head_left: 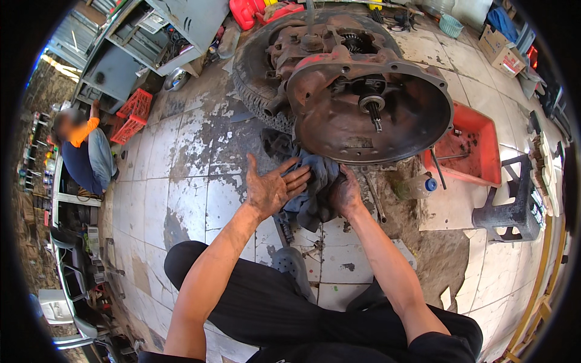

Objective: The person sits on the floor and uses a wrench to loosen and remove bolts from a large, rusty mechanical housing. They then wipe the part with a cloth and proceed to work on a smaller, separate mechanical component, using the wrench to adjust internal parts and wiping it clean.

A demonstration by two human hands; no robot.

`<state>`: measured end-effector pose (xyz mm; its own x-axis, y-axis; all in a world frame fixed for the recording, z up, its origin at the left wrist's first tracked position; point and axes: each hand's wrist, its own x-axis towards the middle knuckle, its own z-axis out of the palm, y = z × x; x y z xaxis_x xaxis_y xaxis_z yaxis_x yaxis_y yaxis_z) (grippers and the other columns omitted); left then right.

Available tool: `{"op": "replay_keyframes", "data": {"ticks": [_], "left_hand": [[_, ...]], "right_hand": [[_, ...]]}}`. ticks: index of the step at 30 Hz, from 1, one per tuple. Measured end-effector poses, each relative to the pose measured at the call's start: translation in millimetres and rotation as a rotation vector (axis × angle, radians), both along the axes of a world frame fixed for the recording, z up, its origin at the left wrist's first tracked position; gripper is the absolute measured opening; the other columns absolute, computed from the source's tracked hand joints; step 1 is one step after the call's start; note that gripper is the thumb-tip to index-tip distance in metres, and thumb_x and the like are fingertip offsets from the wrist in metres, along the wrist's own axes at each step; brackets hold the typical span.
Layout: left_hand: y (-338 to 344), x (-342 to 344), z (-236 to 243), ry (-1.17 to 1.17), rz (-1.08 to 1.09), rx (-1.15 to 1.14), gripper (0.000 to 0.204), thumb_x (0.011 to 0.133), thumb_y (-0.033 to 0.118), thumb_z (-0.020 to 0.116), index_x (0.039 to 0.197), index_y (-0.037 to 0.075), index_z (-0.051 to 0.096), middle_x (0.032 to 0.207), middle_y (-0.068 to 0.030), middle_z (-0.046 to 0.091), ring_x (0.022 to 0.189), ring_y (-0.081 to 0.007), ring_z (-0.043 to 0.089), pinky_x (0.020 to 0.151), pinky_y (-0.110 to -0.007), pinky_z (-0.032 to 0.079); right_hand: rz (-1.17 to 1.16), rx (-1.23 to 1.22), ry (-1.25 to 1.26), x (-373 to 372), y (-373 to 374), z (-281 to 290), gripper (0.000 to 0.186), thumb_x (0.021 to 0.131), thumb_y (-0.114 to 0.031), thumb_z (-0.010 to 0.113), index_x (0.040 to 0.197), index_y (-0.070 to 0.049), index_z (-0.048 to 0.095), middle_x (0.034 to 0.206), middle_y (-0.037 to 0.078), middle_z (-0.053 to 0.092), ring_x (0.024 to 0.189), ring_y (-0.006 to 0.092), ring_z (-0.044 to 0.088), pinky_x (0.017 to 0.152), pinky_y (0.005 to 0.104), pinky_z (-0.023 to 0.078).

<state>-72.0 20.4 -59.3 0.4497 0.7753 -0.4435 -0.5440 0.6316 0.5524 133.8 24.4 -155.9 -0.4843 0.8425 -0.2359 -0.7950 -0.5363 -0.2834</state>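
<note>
A dark blue-grey rag point(311, 184) hangs bunched between my hands, below the rim of a large rusty gearbox with a bell housing point(327, 124). My left hand point(271, 186) has its palm turned up, blackened with grime, thumb and fingers stretched apart, with the fingertips against the rag's left side. On the other side my right hand point(348, 192), also grimy, grips the cloth, its fingers partly hidden behind the folds. A splined shaft point(374, 112) sticks out from the middle of the housing. The gearbox rests on a tire point(254, 75).
On the right are a red plastic tray point(491, 163), a clear bottle with a blue cap point(417, 187) and a dark stool point(514, 209). A metal rod point(376, 199) lies near my right hand. At left a person point(88, 148) squats beside a red crate point(130, 116) and metal cabinets point(115, 72).
</note>
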Motion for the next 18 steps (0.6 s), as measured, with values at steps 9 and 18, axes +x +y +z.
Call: {"op": "replay_keyframes", "data": {"ticks": [9,18], "left_hand": [[-5.6,8.2,-2.9,0.141,0.040,-0.066,0.127,0.071,0.098,0.020,0.156,0.005,-0.001,0.156,-0.0307,0.018,0.145,-0.0371,0.025,0.120,-0.044,0.017],[-5.7,16.9,-13.1,0.318,-0.154,-0.009,0.128,0.071,0.097,0.021,0.154,0.007,-0.015,0.153,-0.0392,0.011,0.144,-0.0434,0.025,0.119,-0.047,0.016]], "right_hand": [[0.059,0.354,-0.788,-25.2,-11.7,8.8,0.034,0.092,-0.030,0.069,0.107,0.001,0.067,0.116,0.009,0.062,0.100,0.0125,0.057,0.089,0.0283,0.046],[-0.428,0.584,-1.371,-47.5,-27.6,-47.4,0.033,0.096,-0.029,0.063,0.108,0.001,0.064,0.112,0.021,0.065,0.104,0.0356,0.063,0.088,0.0410,0.047]]}}
